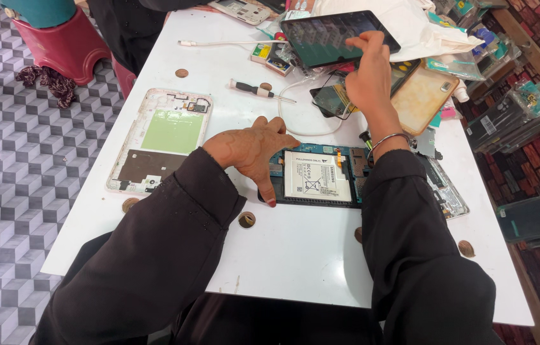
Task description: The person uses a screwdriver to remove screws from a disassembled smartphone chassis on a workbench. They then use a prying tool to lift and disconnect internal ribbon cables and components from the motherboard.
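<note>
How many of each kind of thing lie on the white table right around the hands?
Opened tablet with battery showing, under the left hand: 1
Tablet back cover: 1
Dark tablet screen, touched by the right hand: 1
Screwdriver: 1
White cable: 1
Total: 5

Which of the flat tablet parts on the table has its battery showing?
The opened tablet under the left hand; the white back cover shows only a green patch.
</note>
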